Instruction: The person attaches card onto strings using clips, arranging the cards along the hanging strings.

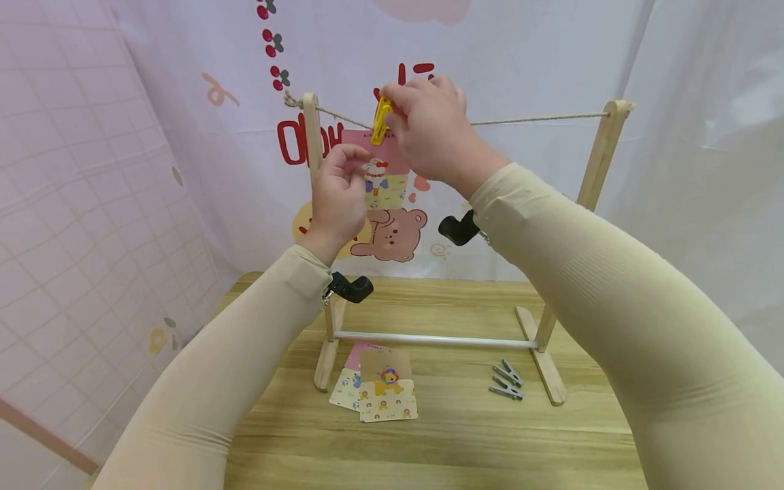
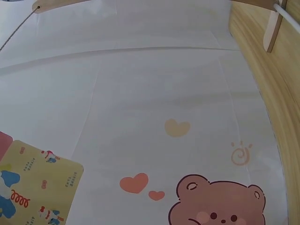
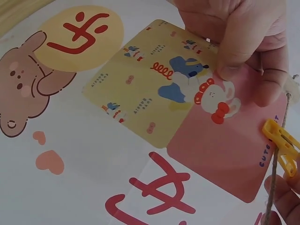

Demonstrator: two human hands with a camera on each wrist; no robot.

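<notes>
My right hand pinches a yellow clothespin by its handle end. The clothespin's tip is at the rope and the printed top edge of a pink and yellow card, as the right wrist view shows. This card bears a white bunny and hangs below the rope. My left hand holds the card by its left side, thumb across the front and index fingertip close to the upper edge. The left wrist view catches only the card's yellow corner; both hands are out of it.
The rope runs between two wooden posts, joined low down by a white bar. On the wooden table lie a lion card, overlapping another pink card, and grey clothespins. Behind hangs a printed white cloth.
</notes>
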